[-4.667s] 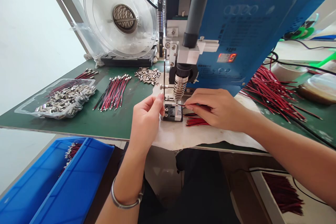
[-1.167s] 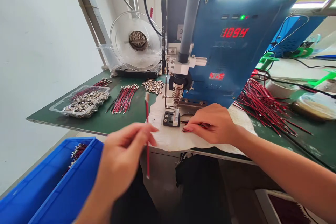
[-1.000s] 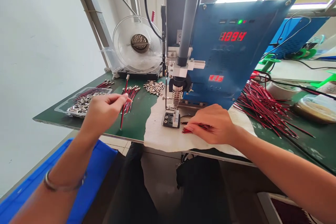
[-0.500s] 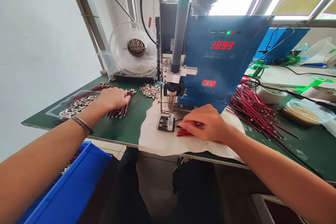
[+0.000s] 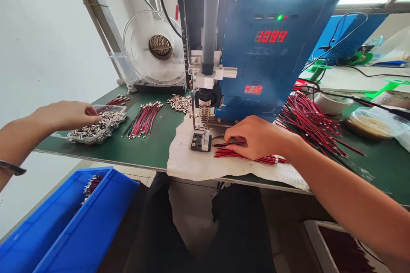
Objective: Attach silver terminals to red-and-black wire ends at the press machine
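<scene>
My left hand (image 5: 68, 115) hangs over the near-left clear plastic tray (image 5: 65, 136) of small metal connectors (image 5: 91, 130). Its fingers are slightly apart, with nothing visible between them. My right hand (image 5: 256, 138) pinches a thin dark wire (image 5: 235, 143) whose end points left toward the small black fixture (image 5: 194, 142) with a white block. Under that hand lies a bundle of red and black wires (image 5: 227, 152) on the white cloth (image 5: 188, 166). The soldering head (image 5: 205, 111) stands upright over the fixture. Part of the wire is hidden in my fingers.
A row of red-black wires with metal ends (image 5: 145, 119) lies mid-left, beside a connector pile (image 5: 180, 103). The blue control box (image 5: 272, 64) rises behind my right hand. More wires (image 5: 310, 123) heap at right. A blue bin (image 5: 73, 217) stands below the table's left edge.
My left hand has left the row of wires and moved left over the tray. My right hand stays by the fixture with the wire. The camera view has shifted slightly.
</scene>
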Demonstrator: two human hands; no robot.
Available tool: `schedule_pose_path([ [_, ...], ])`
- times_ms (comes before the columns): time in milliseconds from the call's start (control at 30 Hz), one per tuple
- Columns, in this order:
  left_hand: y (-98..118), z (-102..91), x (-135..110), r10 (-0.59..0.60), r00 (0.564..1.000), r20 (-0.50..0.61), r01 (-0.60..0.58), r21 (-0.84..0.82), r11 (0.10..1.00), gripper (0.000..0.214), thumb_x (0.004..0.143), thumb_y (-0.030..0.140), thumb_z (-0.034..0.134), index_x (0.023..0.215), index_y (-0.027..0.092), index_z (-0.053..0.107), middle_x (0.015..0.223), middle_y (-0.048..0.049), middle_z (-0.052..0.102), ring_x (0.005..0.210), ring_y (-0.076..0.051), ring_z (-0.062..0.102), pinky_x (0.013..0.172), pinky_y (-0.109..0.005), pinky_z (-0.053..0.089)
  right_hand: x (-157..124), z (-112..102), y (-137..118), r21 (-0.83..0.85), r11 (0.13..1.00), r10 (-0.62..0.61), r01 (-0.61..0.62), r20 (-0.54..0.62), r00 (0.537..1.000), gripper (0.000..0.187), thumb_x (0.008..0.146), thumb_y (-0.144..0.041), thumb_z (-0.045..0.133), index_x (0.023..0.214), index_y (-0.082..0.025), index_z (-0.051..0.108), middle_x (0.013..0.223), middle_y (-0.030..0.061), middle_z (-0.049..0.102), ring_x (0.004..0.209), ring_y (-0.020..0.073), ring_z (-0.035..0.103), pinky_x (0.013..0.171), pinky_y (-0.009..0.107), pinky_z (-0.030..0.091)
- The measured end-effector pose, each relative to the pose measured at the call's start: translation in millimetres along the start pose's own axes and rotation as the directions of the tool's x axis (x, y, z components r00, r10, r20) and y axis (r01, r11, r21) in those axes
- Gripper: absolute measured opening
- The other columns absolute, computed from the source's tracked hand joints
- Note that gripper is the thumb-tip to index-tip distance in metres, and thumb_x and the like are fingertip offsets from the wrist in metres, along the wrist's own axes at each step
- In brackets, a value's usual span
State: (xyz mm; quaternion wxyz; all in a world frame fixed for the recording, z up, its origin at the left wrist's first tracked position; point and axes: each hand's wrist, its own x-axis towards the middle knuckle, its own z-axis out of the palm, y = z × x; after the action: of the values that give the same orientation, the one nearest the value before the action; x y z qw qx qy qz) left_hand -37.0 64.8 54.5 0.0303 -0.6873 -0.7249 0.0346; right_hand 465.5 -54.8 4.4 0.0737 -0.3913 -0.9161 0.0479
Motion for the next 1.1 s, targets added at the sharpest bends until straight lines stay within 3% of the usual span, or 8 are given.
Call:
schedule_pose_path([
  [100,-11.9,17.6,4.6,-0.011,0.991,0.137,0.003,0.064,0.998,0.045,0.093,0.047,0.063,0.113,0.013,0.084,0.112,-0.0137,0.088,0.102,-0.031,0.077,0.078,-0.029,0.047,1.2,-3.2,1.6,0.003,0.996,0.091,-0.091,0.037,0.995,0.013,0.096,-0.029,0.067,0.092,-0.024,0.078,0.065,-0.0017,0.067,0.06,0.0165,0.053,0.067,0.032,0.032],
  [267,-4.4,28.0,-0.5,-0.029,0.993,0.115,0.017,0.101,0.995,0.05,0.095,0.045,0.057,0.125,0.012,0.079,0.128,-0.0172,0.085,0.109,-0.034,0.075,0.078,-0.031,0.046,1.0,-2.5,8.0,0.012,0.993,0.117,-0.118,0.083,0.99,0.009,0.092,-0.029,0.071,0.09,-0.025,0.078,0.064,-0.0024,0.064,0.059,0.0162,0.051,0.064,0.031,0.032],
  [567,14.3,7.6,-24.4,-0.104,0.992,0.065,0.096,0.119,0.988,0.049,0.096,0.048,0.056,0.126,0.018,0.079,0.133,-0.0143,0.083,0.111,-0.035,0.072,0.074,-0.033,0.044,1.9,3.8,12.2,0.061,0.996,0.063,-0.067,0.058,0.996,0.01,0.09,-0.023,0.071,0.09,-0.026,0.08,0.063,-0.003,0.064,0.057,0.0163,0.052,0.063,0.031,0.035],
  [733,38.3,-7.0,-42.3,-0.11,0.987,-0.119,0.119,0.071,0.99,0.053,0.1,0.049,0.046,0.13,0.016,0.076,0.141,-0.0173,0.076,0.119,-0.04,0.069,0.081,-0.04,0.047,1.7,7.9,13.6,0.104,0.994,0.021,-0.022,0.008,1.0,0.012,0.095,-0.027,0.071,0.089,-0.024,0.082,0.064,-0.002,0.066,0.059,0.016,0.056,0.064,0.03,0.038],
  [833,59.7,-9.7,-55.4,-0.048,0.969,-0.241,0.044,-0.021,0.999,0.051,0.102,0.047,0.044,0.125,0.015,0.075,0.139,-0.018,0.074,0.123,-0.04,0.068,0.091,-0.043,0.049,1.1,9.1,12.8,0.122,0.992,-0.008,0.013,-0.04,0.999,0.015,0.095,-0.025,0.069,0.089,-0.023,0.082,0.063,-0.0022,0.066,0.058,0.0152,0.055,0.064,0.03,0.039],
  [933,87.3,-4.8,-70.3,0.07,0.946,-0.318,-0.119,-0.137,0.983,0.043,0.098,0.044,0.049,0.114,0.014,0.077,0.132,-0.0193,0.075,0.115,-0.036,0.068,0.095,-0.043,0.048,1.1,9.7,11.3,0.133,0.99,-0.042,0.055,-0.102,0.994,0.016,0.095,-0.022,0.067,0.09,-0.022,0.082,0.063,-0.0023,0.067,0.056,0.0145,0.053,0.064,0.03,0.039],
  [1033,117.7,8.4,-87.4,0.162,0.951,-0.264,-0.254,-0.363,0.897,0.041,0.093,0.051,0.058,0.104,0.016,0.078,0.099,-0.011,0.076,0.079,-0.024,0.063,0.079,-0.039,0.046,2.3,11.5,9.5,0.151,0.983,-0.08,0.106,-0.167,0.983,0.016,0.096,-0.021,0.065,0.089,-0.022,0.079,0.069,-0.0014,0.071,0.057,0.0138,0.053,0.063,0.029,0.04],
  [1100,135.8,19.5,-98.3,0.232,0.956,-0.178,-0.29,-0.483,0.826,0.043,0.091,0.058,0.06,0.101,0.02,0.078,0.074,-0.0033,0.067,0.065,-0.021,0.052,0.068,-0.036,0.042,3.5,14.0,8.0,0.162,0.978,-0.095,0.132,-0.219,0.971,0.016,0.099,-0.023,0.063,0.09,-0.021,0.076,0.073,-0.0003,0.072,0.058,0.0138,0.053,0.063,0.029,0.04],
])
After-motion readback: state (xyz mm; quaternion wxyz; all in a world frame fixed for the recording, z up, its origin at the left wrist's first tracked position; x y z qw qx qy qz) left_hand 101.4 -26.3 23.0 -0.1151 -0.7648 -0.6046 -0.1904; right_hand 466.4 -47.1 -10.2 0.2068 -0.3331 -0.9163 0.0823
